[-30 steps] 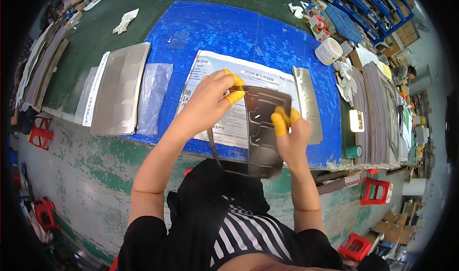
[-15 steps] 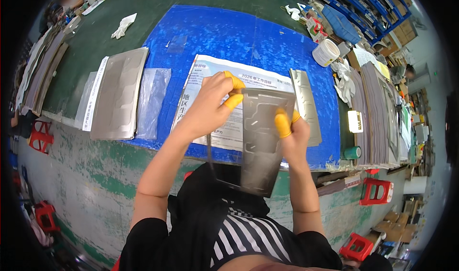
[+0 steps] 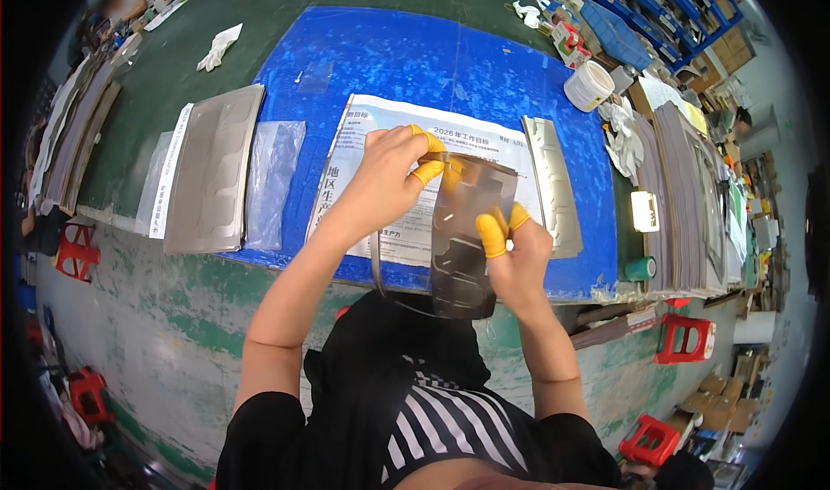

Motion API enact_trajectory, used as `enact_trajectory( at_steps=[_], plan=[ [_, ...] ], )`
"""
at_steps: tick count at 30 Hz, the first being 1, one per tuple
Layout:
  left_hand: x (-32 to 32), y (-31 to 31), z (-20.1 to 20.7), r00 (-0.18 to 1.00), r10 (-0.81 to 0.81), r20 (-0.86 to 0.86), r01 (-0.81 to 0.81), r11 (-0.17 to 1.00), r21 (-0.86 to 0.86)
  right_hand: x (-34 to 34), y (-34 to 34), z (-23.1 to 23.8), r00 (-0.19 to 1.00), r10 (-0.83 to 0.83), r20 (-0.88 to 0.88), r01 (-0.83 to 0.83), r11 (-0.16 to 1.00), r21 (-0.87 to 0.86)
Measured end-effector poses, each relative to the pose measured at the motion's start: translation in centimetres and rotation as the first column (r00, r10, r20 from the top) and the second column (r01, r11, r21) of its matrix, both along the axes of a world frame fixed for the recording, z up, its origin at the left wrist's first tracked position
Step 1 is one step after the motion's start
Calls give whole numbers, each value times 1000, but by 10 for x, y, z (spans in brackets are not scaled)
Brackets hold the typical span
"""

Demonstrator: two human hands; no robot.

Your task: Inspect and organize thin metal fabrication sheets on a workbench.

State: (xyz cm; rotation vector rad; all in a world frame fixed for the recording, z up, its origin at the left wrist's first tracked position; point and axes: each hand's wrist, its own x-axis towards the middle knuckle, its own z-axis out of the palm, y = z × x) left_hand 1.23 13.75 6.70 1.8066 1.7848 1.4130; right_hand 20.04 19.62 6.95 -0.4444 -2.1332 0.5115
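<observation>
A thin, shiny grey metal sheet (image 3: 462, 261) with cut outlines hangs upright in front of me, above the table's near edge. My left hand (image 3: 389, 175), with yellow finger cots on thumb and forefinger, is closed in a pinch at its upper left corner. A narrow dark strip (image 3: 376, 261) runs down from near that hand and curves to the sheet's lower end. My right hand (image 3: 523, 261), also with yellow cots, holds the sheet's right edge, thumb in front. Beneath lies a printed newspaper (image 3: 393, 118). Reflections blur the sheet's upper part.
A stack of similar metal sheets (image 3: 212, 175) lies left beside a clear plastic bag (image 3: 275, 179). More sheets (image 3: 551, 187) lie right on the blue mat (image 3: 372, 49). Farther right are a white tub (image 3: 590, 85), a green tape roll (image 3: 640, 269) and stacked boards (image 3: 679, 205).
The metal sheet's lower end has risen and the sheet looks more tilted. My right hand has shifted slightly left and down along its edge. The left hand keeps nearly the same place.
</observation>
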Motion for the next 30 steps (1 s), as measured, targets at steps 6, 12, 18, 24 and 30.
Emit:
enact_trajectory(
  at_steps=[6,12,18,24,30],
  plan=[
    [0,1,3,983,-135,123,139,990,-24,11,6,0,1000,10,24,-3,953,-303],
    [1,0,3,948,-184,258,188,982,11,12,21,-4,990,-43,-134,-84,581,-810],
    [2,-1,7,980,-168,109,165,985,43,12,13,-7,995,-27,-98,-20,898,-440],
    [3,6,-1,994,-106,-6,106,994,0,13,-7,-1,998,-56,19,56,998,6],
    [2,1,10,881,-290,374,320,947,-21,22,12,-6,981,-12,-195,-140,655,-743]
  ],
)
